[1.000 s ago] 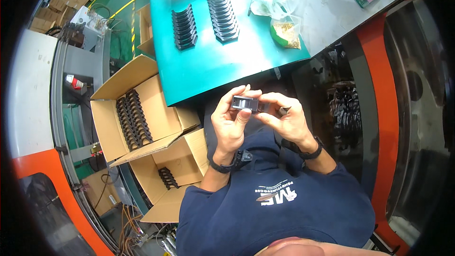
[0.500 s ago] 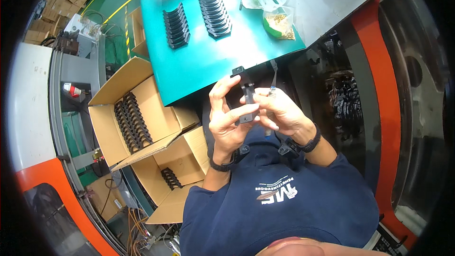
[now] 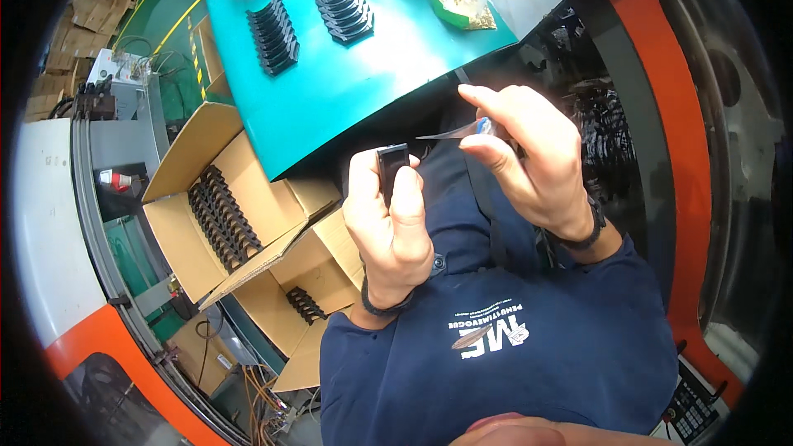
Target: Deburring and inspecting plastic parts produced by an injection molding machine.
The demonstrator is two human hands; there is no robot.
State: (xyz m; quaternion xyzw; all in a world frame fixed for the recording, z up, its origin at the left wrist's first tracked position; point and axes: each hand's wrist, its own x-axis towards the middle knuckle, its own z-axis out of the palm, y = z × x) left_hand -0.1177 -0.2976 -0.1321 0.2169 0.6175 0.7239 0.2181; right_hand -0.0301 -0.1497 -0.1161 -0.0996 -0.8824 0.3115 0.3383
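Observation:
My left hand point(image 3: 387, 235) is closed around a small black plastic part point(image 3: 394, 167), upright between thumb and fingers. To its right, my right hand point(image 3: 533, 157) grips a thin pointed knife point(image 3: 453, 132) by its partly hidden handle, with some blue where blade and handle meet. The blade's tip points left toward the black part and is apart from it. Two rows of curved black parts lie on the green table mat point(image 3: 330, 107): a shorter row point(image 3: 273, 33) on the left and a longer one point(image 3: 339, 0) beside it.
An open cardboard box point(image 3: 178, 239) with black parts point(image 3: 223, 219) stands left of me. Nearer is a second open box point(image 3: 268, 318) holding several more point(image 3: 306, 306). A clear bag of small brass-coloured pieces point(image 3: 464, 7) lies at the mat's far right. An orange machine frame point(image 3: 673, 157) rises at right.
My hands have moved apart. The right hand has shifted right and up, its knife turning from upward to leftward. The black part has been turned in my left hand. The whole view has shifted slightly.

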